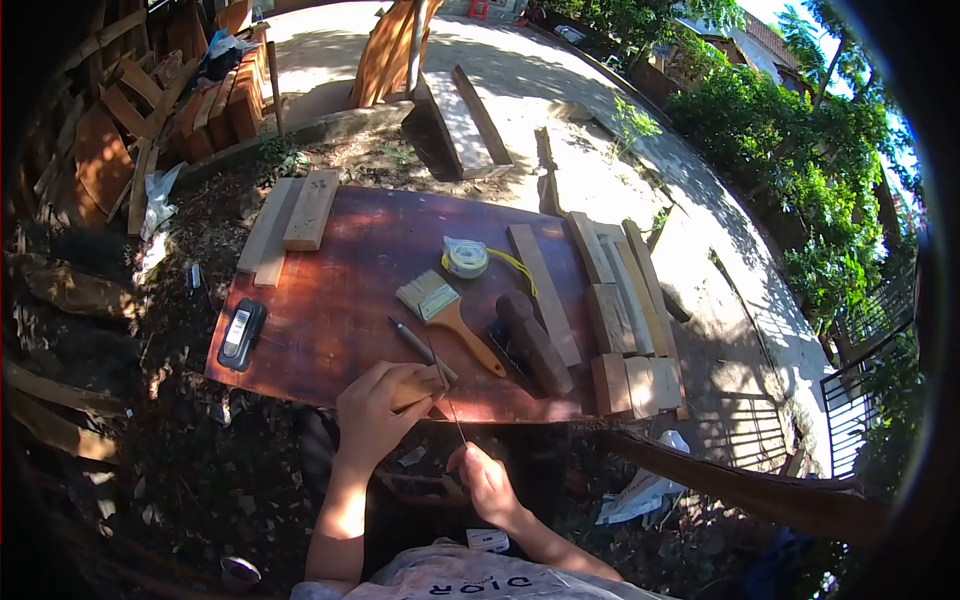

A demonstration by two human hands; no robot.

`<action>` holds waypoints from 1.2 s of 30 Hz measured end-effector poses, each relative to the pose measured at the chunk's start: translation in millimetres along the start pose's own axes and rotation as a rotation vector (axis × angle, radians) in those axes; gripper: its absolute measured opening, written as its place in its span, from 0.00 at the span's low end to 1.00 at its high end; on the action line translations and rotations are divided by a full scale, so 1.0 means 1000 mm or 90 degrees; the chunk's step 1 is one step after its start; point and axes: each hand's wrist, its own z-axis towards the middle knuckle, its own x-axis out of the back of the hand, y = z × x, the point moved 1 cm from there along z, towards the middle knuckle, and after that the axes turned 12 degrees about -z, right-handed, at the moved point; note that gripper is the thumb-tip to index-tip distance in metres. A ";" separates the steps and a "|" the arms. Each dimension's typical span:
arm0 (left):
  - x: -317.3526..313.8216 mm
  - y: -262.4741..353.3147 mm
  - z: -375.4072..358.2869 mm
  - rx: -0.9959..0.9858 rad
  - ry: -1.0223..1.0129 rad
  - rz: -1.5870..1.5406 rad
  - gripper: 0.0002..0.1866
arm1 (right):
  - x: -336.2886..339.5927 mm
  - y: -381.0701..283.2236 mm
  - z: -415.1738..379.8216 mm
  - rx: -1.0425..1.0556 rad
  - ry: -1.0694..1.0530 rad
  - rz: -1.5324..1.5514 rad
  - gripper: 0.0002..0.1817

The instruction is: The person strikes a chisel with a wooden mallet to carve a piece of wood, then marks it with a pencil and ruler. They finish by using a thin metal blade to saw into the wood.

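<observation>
My left hand [375, 415] is closed around a small wooden block [413, 393] at the near edge of the table. A thin, dark, file-like tool [454, 412] runs up from my right hand [487, 482], whose fingers are wrapped round its lower end. Its shaft crosses the end of the block; the exact kind of tool is unclear. Just beyond the block lies a grey pen-shaped tool [410, 337]. Beside that are a paintbrush [462, 332] with a wooden handle and a dark wooden hand plane [535, 345].
On the reddish tabletop [340, 270] lie a tape measure [466, 257], its yellow tape partly out, a wood strip [545, 295] and a black case [242, 333]. Wood pieces are stacked at the right [612, 320] and far left [312, 210]. A dark beam [740, 480] juts out at right.
</observation>
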 end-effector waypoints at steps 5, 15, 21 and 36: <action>-0.002 0.001 0.001 0.003 0.011 0.006 0.22 | 0.005 0.020 -0.009 -0.114 -0.123 0.196 0.29; 0.001 0.003 0.002 0.033 -0.017 -0.004 0.22 | 0.015 0.001 0.000 -0.052 -0.067 0.050 0.28; 0.000 0.001 0.002 0.036 -0.008 -0.004 0.21 | 0.010 0.010 -0.013 -0.022 -0.039 0.001 0.26; 0.002 -0.009 -0.001 -0.024 -0.011 0.002 0.24 | 0.002 0.018 -0.005 -0.004 -0.025 0.050 0.26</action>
